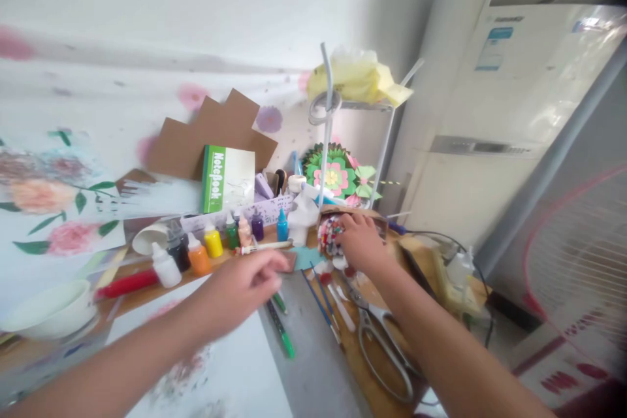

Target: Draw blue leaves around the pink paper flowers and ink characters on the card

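My right hand [362, 241] reaches into a cardboard box [379, 219] lying on its side, packed with many coloured pens [329, 235]. Its fingers are apart and touch the pen ends at the box's opening; I see no pen gripped. Somewhat blurred, my left hand [255, 279] hovers over the desk with loosely bent fingers and nothing visible in it. Below it lie a dark pen with a green end [283, 333] and a white sheet of paper [245, 366] with a smudged painting. Metal scissors [362, 307] lie beneath my right forearm, beside thin blue brushes [321, 307].
Paint bottles, including an orange one [198, 256] and a white one [165, 266], line the back left. A notebook [229, 179] leans against brown cardboard [196, 137]. A white bowl [49, 310] stands at left. A white-framed rack [327, 157] rises behind the box.
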`<state>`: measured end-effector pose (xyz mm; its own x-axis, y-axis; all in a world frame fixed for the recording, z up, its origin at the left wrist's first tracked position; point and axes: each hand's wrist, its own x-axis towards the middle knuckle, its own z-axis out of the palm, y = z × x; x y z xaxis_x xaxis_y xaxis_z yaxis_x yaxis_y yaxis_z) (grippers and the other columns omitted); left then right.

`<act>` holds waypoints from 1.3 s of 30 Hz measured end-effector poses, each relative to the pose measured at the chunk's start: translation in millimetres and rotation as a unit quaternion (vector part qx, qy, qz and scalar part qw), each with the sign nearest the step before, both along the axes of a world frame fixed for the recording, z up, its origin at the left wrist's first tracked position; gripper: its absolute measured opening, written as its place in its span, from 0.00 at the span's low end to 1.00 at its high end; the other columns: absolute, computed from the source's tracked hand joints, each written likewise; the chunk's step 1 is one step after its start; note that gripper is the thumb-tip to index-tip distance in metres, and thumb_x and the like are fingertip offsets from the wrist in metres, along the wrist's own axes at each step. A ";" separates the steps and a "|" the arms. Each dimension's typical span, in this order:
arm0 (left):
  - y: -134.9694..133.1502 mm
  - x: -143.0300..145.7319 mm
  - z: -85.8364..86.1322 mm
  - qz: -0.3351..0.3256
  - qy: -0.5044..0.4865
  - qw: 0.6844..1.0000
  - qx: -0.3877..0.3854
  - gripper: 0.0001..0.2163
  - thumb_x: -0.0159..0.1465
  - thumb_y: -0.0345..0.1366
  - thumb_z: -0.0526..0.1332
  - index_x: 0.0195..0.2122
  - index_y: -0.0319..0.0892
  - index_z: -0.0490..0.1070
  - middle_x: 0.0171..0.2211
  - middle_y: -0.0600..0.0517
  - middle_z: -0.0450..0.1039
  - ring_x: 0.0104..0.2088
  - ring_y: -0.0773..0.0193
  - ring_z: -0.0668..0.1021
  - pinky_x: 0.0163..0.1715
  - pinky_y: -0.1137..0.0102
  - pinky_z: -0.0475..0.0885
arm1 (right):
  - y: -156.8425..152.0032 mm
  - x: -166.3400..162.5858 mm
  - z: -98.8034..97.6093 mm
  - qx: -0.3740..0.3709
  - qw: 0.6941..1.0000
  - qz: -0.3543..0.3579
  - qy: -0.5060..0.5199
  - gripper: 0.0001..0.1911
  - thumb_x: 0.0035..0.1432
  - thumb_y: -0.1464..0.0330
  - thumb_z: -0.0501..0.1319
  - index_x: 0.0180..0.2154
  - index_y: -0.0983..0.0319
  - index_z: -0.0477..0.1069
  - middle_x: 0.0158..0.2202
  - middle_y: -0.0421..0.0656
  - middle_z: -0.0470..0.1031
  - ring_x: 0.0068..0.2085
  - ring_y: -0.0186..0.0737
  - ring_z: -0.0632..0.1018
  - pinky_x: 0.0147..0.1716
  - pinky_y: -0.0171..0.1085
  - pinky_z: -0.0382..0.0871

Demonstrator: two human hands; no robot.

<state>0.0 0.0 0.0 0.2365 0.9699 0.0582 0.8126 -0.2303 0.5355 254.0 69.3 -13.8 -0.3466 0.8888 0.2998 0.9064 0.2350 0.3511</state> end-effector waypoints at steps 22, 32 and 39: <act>167.3 125.4 10.8 -0.062 0.059 0.996 -0.030 0.11 0.66 0.40 0.58 0.45 0.38 0.69 0.43 0.48 0.71 0.40 0.60 0.76 0.40 0.62 0.73 | -6.3 9.3 3.4 -0.014 0.998 0.015 0.058 0.11 0.60 0.69 0.56 0.35 0.58 0.78 0.49 0.47 0.68 0.52 0.53 0.64 0.51 0.53 0.52; 189.3 118.1 23.4 0.008 0.063 0.988 -0.139 0.12 0.66 0.40 0.58 0.45 0.36 0.68 0.39 0.49 0.72 0.34 0.64 0.76 0.33 0.67 0.75 | 5.7 18.7 22.8 -0.015 0.996 0.030 0.087 0.13 0.51 0.71 0.59 0.37 0.52 0.78 0.48 0.47 0.67 0.50 0.54 0.62 0.49 0.55 0.47; 198.9 113.9 11.5 0.008 0.054 0.990 -0.132 0.12 0.66 0.40 0.58 0.46 0.37 0.68 0.41 0.48 0.71 0.36 0.63 0.76 0.35 0.65 0.75 | 15.2 17.6 21.5 -0.025 0.997 0.041 0.063 0.16 0.45 0.72 0.64 0.37 0.48 0.78 0.48 0.45 0.67 0.51 0.55 0.61 0.50 0.58 0.44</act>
